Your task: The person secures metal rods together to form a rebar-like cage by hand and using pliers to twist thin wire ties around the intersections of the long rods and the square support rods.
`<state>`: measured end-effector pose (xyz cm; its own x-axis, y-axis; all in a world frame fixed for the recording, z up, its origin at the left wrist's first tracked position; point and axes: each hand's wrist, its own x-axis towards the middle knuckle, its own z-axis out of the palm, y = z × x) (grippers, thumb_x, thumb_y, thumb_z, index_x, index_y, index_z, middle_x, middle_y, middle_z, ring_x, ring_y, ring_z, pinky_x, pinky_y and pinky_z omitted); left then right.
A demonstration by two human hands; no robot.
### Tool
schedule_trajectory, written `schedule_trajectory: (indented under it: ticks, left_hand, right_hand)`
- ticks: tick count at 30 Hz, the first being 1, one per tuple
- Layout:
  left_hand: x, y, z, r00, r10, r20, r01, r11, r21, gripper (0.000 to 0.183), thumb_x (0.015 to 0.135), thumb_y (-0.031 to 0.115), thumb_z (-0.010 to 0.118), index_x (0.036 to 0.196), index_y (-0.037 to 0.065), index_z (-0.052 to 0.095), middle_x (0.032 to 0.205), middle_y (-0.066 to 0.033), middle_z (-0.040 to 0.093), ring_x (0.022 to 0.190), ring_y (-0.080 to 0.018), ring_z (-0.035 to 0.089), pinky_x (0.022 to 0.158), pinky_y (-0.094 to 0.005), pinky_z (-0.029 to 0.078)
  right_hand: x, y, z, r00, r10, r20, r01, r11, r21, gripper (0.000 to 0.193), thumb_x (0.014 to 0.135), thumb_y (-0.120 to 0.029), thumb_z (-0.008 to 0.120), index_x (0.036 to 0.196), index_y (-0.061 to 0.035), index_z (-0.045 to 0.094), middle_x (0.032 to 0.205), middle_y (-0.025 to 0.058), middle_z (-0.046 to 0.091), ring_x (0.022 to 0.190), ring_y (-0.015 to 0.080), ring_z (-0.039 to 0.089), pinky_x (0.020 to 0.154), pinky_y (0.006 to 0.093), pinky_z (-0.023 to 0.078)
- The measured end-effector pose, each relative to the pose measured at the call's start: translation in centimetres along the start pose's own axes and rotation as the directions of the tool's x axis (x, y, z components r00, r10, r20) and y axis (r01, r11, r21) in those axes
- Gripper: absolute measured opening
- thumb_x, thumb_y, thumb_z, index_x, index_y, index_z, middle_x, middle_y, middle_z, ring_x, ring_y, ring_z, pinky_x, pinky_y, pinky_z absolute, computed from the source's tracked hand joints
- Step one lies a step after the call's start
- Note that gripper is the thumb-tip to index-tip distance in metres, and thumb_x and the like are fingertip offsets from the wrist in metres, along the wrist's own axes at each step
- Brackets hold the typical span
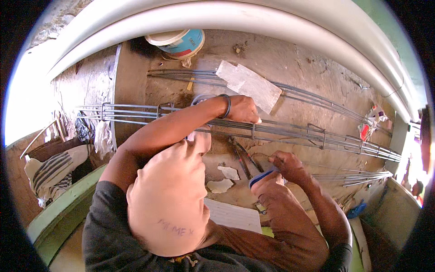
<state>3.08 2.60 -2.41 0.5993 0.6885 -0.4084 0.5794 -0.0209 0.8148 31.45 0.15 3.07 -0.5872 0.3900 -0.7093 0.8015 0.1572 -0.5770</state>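
Observation:
A long cage of thin steel bars [290,130] with square stirrups runs across the view in front of me. My left hand [243,109] reaches over it and is closed at its upper bars, by a stirrup; the fingers under the palm are partly hidden. My right hand [288,166] is closed nearer to me, over my slippered foot. A thin curved wire [258,155] leads from its fingertips. Pincers with dark, red-marked handles [241,157] lie on the floor between the cage and my right foot.
More loose bars [326,97] lie beyond, under a pale flat board [251,86]. A blue and white bucket [181,43] stands below thick white pipes [217,16]. Further bars [349,177] are at right. A striped cloth [59,170] hangs at left; paper scraps [220,186] lie near my feet.

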Motion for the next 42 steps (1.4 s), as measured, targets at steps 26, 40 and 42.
schedule_trajectory:
  ticks: [26, 40, 42]
  left_hand:
    - [-1.3, -0.2, -0.4, 1.0, -0.018, 0.001, 0.018, 0.985, -0.173, 0.052, 0.089, 0.055, 0.051, 0.086, 0.005, 0.067, 0.075, -0.0172, 0.062, 0.068, -0.0229, 0.058, 0.071, -0.0374, 0.045]
    - [-0.8, -1.2, 0.2, 0.997, -0.081, 0.014, 0.082, 0.976, -0.201, 0.049, 0.089, 0.052, 0.053, 0.089, 0.005, 0.069, 0.077, -0.0115, 0.067, 0.074, -0.0179, 0.061, 0.073, -0.0348, 0.048]
    - [-1.2, -0.8, -0.5, 0.995, -0.084, -0.054, 0.073, 0.98, -0.187, 0.051, 0.088, 0.053, 0.056, 0.083, 0.004, 0.069, 0.071, -0.0122, 0.066, 0.067, -0.0152, 0.058, 0.068, -0.0342, 0.047]
  right_hand:
    - [17.0, 4.2, 14.7, 0.553, -0.437, -0.71, 0.273, 0.9, -0.341, 0.019, 0.09, -0.013, 0.055, 0.104, 0.0004, 0.054, 0.091, 0.0271, 0.058, 0.084, 0.0472, 0.056, 0.068, 0.0546, 0.045]
    - [12.3, 5.9, 13.9, 0.789, -0.338, -0.513, 0.255, 0.94, -0.226, 0.032, 0.091, -0.016, 0.047, 0.117, 0.0026, 0.049, 0.096, 0.029, 0.057, 0.089, 0.0467, 0.056, 0.074, 0.0494, 0.047]
    - [8.3, 5.6, 11.7, 0.921, -0.357, -0.159, 0.203, 0.784, -0.587, 0.029, 0.09, -0.015, 0.047, 0.113, 0.0026, 0.052, 0.099, 0.028, 0.057, 0.088, 0.0446, 0.057, 0.075, 0.0478, 0.047]
